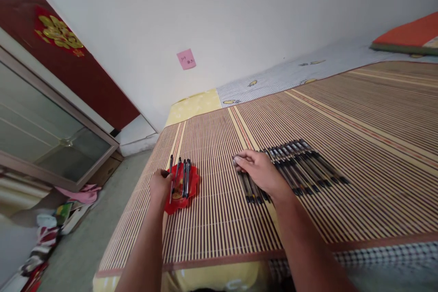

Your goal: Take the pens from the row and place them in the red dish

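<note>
A small red tray (pixel 193 185) lies on a striped bamboo mat (pixel 359 146) and holds several dark pens (pixel 185 177). My left hand (pixel 159 186) is closed at the tray's left rim, gripping one pen (pixel 170 178) that points away from me. To the right, a long row of pens (pixel 301 162) lies side by side on the mat. My right hand (pixel 260 171) rests on the row's left end, fingers curled and pinching the tip of a pen there.
The mat covers a bed with yellow and checked sheets (pixel 273 80) against a white wall bearing a pink note (pixel 186 59). An orange cushion (pixel 409 34) lies far right. Left of the bed: grey floor, clutter (pixel 51 223), a glass-fronted cabinet (pixel 44 132).
</note>
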Motion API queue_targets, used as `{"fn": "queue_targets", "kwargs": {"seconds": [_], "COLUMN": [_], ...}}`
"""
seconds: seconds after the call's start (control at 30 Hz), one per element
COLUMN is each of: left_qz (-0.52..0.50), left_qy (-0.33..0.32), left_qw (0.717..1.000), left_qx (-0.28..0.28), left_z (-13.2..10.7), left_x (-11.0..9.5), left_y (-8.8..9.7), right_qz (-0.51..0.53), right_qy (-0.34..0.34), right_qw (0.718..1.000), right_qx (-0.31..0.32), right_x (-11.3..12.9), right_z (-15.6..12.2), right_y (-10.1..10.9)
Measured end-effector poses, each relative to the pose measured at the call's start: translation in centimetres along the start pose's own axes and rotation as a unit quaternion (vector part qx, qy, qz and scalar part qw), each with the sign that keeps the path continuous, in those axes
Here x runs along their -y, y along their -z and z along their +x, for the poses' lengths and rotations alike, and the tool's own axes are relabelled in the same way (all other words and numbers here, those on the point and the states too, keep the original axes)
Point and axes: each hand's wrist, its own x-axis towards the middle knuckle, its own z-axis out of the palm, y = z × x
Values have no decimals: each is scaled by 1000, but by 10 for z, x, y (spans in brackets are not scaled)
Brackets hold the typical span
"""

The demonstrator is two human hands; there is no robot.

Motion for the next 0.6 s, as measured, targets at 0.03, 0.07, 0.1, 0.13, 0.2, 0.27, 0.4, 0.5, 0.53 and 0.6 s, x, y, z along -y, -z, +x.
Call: {"fn": "queue_targets", "kwargs": {"seconds": [0.03, 0.07, 0.1, 0.13, 0.2, 0.27, 0.4, 0.5, 0.53, 0.6], "left_qz": [-3, -7, -11, -14, -20, -24, -41, -51, -53, -56], "left_qy": [-3, -7, -10, -12, -12, -6, 1, -3, -4, -6], "left_qw": [1000, 1000, 1000, 1000, 1000, 1000, 999, 998, 998, 998], "left_qx": [2, 4, 6, 8, 10, 10, 18, 28, 31, 32], "left_z": [1, 1, 1, 1, 3, 4, 6, 5, 4, 1], "left_x": [2, 3, 4, 4, 3, 2, 0, 2, 3, 5], "left_y": [0, -1, -2, -3, -4, -5, -7, -9, -9, -10], "right_qz": [0, 0, 1, 2, 3, 8, 13, 14, 14, 8], "right_qy": [0, 2, 3, 4, 6, 4, 3, 8, 8, 2], "right_qw": [1000, 1000, 1000, 1000, 1000, 1000, 1000, 1000, 1000, 1000], "right_qx": [-1, -3, -5, -6, -6, -5, -5, 1, 0, 6], "right_x": [0, 1, 1, 1, 1, -1, -7, -8, -8, -6], "right_z": [0, 0, 0, 0, 0, 0, 2, 2, 1, 0], "right_y": [0, 0, 0, -1, -1, -1, -2, -2, -2, -2]}}
